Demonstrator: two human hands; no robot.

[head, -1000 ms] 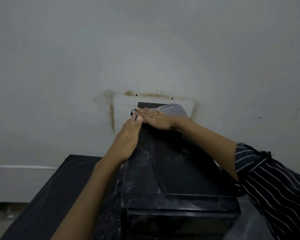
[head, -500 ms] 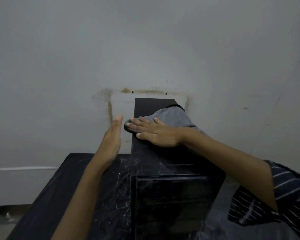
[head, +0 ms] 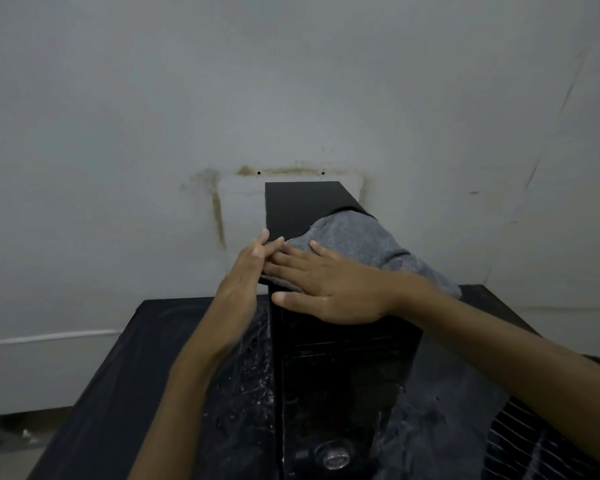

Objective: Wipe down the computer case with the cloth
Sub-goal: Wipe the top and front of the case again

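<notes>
A black computer case (head: 302, 206) stands upright on a black table, its narrow top running away from me toward the wall. A grey cloth (head: 357, 237) lies across the top and hangs over the right side. My right hand (head: 329, 289) lies flat on the cloth with straight fingers, pressing it onto the case top near its left edge. My left hand (head: 243, 275) stands edge-up against the case's upper left side, fingers straight, its fingertips touching my right fingers and the cloth's edge. The case's front panel (head: 340, 393) faces me, with a round button low down.
The black table (head: 160, 344) carries the case and shows pale smears left of it. A pale grey wall (head: 291, 81) with brown stain marks stands right behind. A vented dark panel (head: 534, 445) lies at the lower right. Floor shows at lower left.
My right hand has drawn the cloth back along the case top toward me, baring more of the far end. My left hand has come back against the case beside the right fingers.
</notes>
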